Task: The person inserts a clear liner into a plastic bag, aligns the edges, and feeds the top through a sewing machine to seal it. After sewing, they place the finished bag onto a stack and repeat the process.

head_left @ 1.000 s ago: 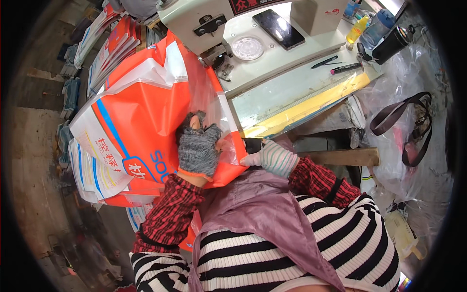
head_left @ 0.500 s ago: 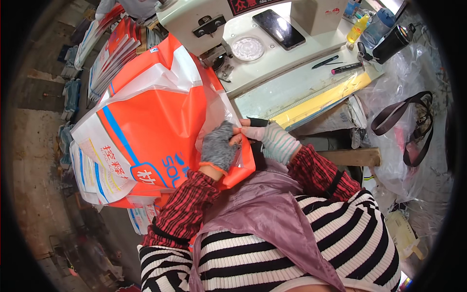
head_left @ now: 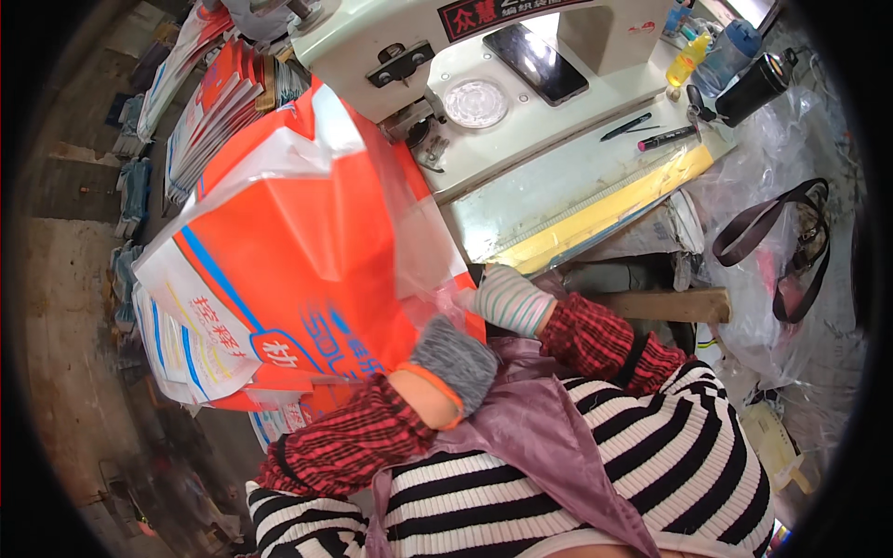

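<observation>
A large orange and white plastic bag (head_left: 326, 214) with blue stripes lies bunched at the left of a sewing machine (head_left: 363, 56). My right hand (head_left: 513, 299), in a pale striped glove, is closed at the bag's right edge and seems to pinch it; its fingertips are partly hidden. My left hand (head_left: 454, 365), in a grey glove with an orange cuff, is nearer my body at the bag's lower right corner. Its back faces up, and the fingers are out of sight beneath it.
Stacked printed bags (head_left: 209, 121) stand at the far left. On the machine rest a phone (head_left: 535, 60), a marker (head_left: 668, 138) and a yellow strip (head_left: 605, 209). A black flask (head_left: 755, 88) and bottles are at the upper right, above clear plastic and a dark strap (head_left: 763, 228).
My left hand has moved from beside my right hand down toward my body. My right hand has shifted slightly left and down, and the bag's right part has changed its folds.
</observation>
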Action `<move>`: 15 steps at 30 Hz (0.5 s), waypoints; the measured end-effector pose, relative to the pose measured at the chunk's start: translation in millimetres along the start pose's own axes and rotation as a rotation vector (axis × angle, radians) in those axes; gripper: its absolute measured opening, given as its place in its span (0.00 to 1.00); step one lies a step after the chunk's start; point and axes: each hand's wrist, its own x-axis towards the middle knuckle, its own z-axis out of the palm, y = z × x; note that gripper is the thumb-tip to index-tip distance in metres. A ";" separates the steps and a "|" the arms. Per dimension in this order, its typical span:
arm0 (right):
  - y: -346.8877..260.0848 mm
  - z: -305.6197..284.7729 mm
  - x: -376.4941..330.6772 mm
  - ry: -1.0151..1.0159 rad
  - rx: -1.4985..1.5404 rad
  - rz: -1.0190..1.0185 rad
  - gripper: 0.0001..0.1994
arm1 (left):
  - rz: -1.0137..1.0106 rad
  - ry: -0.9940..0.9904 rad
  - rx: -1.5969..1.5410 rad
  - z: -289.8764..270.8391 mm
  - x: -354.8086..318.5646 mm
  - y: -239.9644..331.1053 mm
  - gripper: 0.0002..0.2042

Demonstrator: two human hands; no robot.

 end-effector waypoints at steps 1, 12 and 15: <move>-5.1 -10.3 -1.8 -0.084 -0.169 -0.120 0.11 | -0.017 -0.177 0.038 6.2 5.8 0.0 0.09; 21.9 -39.5 78.6 0.139 -0.362 -0.242 0.12 | -0.277 -0.018 0.106 -25.9 48.4 -77.4 0.09; 3.1 -68.1 95.4 -0.104 0.559 0.371 0.18 | -0.506 0.109 0.018 -2.7 51.8 -130.6 0.10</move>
